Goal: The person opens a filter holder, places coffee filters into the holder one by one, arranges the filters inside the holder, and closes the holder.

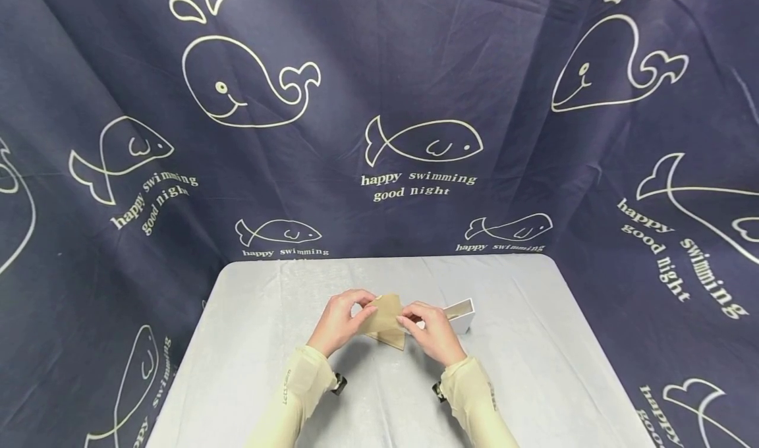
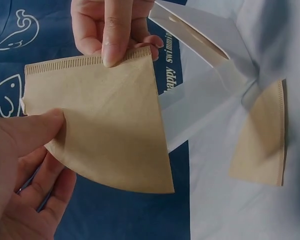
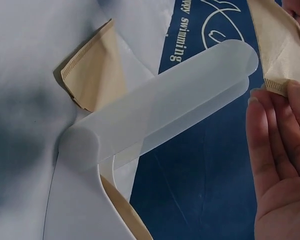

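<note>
A brown paper coffee filter [image 2: 110, 125], cone-shaped with a crimped edge, is held up between both hands. My left hand [image 1: 339, 317] pinches its left side, the thumb lying across the paper in the left wrist view. At the crimped edge, near a corner, my right hand [image 1: 434, 335] pinches it between thumb and fingers. Another brown coffee filter [image 2: 262, 137] lies below on the table; whether it is one or a stack I cannot tell. Right of the hands stands a white holder [image 1: 465, 319] with brown filter paper inside, its translucent lid [image 3: 170, 105] swung open.
The table [image 1: 249, 369] has a pale grey cloth over it. Dark blue curtains [image 1: 332, 171] printed with whales and fish hang behind it and on both sides. The holder stands close behind the right hand.
</note>
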A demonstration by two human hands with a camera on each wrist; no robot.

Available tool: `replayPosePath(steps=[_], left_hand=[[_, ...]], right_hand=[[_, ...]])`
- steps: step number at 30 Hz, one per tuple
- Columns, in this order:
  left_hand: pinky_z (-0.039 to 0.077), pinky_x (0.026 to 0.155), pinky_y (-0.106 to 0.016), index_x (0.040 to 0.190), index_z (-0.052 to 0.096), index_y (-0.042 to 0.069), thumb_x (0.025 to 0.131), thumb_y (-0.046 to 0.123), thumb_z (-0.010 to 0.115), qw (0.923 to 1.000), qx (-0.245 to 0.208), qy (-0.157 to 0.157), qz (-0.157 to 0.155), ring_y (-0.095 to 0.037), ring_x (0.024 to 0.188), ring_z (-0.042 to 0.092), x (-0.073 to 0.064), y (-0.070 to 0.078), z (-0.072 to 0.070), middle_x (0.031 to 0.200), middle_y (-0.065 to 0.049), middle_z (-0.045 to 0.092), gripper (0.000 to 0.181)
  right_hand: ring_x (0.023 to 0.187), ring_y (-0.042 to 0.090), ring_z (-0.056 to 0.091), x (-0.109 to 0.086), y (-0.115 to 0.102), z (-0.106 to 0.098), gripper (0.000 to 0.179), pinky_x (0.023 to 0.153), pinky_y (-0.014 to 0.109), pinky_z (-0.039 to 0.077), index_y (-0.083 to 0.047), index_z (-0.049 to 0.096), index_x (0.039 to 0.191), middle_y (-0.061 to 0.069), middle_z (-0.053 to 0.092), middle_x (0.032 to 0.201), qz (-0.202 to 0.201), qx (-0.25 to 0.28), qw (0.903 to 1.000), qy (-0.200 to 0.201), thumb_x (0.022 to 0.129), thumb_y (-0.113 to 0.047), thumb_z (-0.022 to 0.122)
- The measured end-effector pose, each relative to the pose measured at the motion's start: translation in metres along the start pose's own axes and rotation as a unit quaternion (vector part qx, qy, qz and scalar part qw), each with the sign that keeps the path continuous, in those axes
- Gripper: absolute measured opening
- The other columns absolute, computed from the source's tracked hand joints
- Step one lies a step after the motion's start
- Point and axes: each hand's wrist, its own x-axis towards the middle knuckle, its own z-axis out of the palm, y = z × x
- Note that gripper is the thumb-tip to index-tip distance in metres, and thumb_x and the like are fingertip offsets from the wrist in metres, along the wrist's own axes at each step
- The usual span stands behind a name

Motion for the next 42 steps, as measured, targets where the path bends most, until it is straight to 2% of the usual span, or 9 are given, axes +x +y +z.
replayPosePath(steps=[4,7,11,15,19,23,28,34,42], left_hand=[[0.057,0.083,-0.035,0.101,0.077,0.014,0.095,0.016,0.075,0.9999,0.005,0.009,0.008,-0.010,0.087,0.069,0.000,0.000,0.001,0.091,0.003,0.075,0.007],[0.057,0.084,-0.035,0.101,0.077,0.014,0.095,0.015,0.075,0.9998,0.003,0.015,0.015,-0.011,0.087,0.069,0.002,0.000,0.001,0.091,0.002,0.074,0.007],[0.057,0.086,-0.034,0.103,0.077,0.013,0.094,0.013,0.075,0.9995,0.002,0.018,0.024,-0.012,0.089,0.069,0.005,0.000,0.003,0.092,0.002,0.075,0.009],[0.057,0.086,-0.034,0.105,0.077,0.012,0.094,0.010,0.075,0.9990,0.004,0.025,0.038,-0.013,0.090,0.071,0.009,0.001,0.007,0.094,0.001,0.076,0.011],[0.058,0.088,-0.035,0.108,0.078,0.011,0.095,0.009,0.073,0.9978,0.009,0.035,0.055,-0.014,0.093,0.072,0.016,0.004,0.013,0.097,0.000,0.077,0.013],[0.057,0.091,-0.035,0.110,0.078,0.010,0.095,0.008,0.073,0.9968,0.018,0.036,0.069,-0.016,0.096,0.073,0.024,0.009,0.023,0.101,-0.001,0.079,0.015],[0.056,0.093,-0.036,0.110,0.078,0.011,0.096,0.009,0.072,0.9968,0.025,0.024,0.073,-0.016,0.098,0.073,0.035,0.019,0.042,0.102,0.000,0.079,0.015],[0.055,0.092,-0.033,0.109,0.079,0.015,0.096,0.012,0.072,0.9937,0.054,0.017,0.096,-0.014,0.096,0.072,0.049,0.023,0.073,0.104,0.004,0.080,0.014],[0.054,0.083,-0.028,0.108,0.079,0.018,0.096,0.015,0.073,0.9905,0.108,0.013,0.085,-0.012,0.087,0.069,0.060,0.025,0.103,0.101,0.007,0.079,0.014]], right_hand=[[0.085,0.006,0.068,-0.001,0.000,-0.011,0.009,0.076,0.034,0.060,-0.014,0.078,0.104,-0.004,0.076,0.094,0.035,-0.005,0.9988,0.033,0.095,-0.014,0.075],[0.089,0.009,0.068,-0.002,0.008,-0.026,0.016,0.081,0.027,0.056,-0.010,0.078,0.111,0.002,0.077,0.098,0.048,-0.007,0.9929,0.109,0.096,-0.011,0.073],[0.091,0.004,0.064,-0.002,0.027,-0.048,0.019,0.087,0.013,0.047,-0.004,0.076,0.114,0.012,0.075,0.099,0.061,-0.001,0.9706,0.233,0.096,-0.003,0.069],[0.094,-0.004,0.060,-0.006,0.046,-0.063,0.023,0.089,0.006,0.044,0.000,0.072,0.121,0.022,0.073,0.108,0.144,0.038,0.9438,0.295,0.103,-0.011,0.062],[0.100,-0.002,0.062,-0.014,0.060,-0.065,0.037,0.091,0.007,0.043,-0.001,0.069,0.128,0.022,0.072,0.122,0.255,0.077,0.9263,0.267,0.111,-0.027,0.049],[0.122,0.016,0.061,-0.024,0.072,-0.057,0.047,0.108,0.022,0.039,-0.003,0.066,0.134,0.020,0.068,0.135,0.321,0.096,0.9189,0.208,0.113,-0.035,0.040],[0.138,0.033,0.053,-0.032,0.079,-0.049,0.052,0.119,0.040,0.032,-0.001,0.063,0.137,0.022,0.063,0.140,0.330,0.122,0.9180,0.183,0.114,-0.037,0.033],[0.135,0.035,0.054,-0.031,0.087,-0.047,0.052,0.117,0.035,0.032,0.002,0.062,0.137,0.024,0.063,0.139,0.346,0.127,0.9129,0.176,0.114,-0.031,0.029],[0.136,0.037,0.053,-0.032,0.088,-0.044,0.054,0.118,0.042,0.033,0.003,0.063,0.135,0.026,0.063,0.138,0.330,0.129,0.9208,0.164,0.114,-0.033,0.029]])
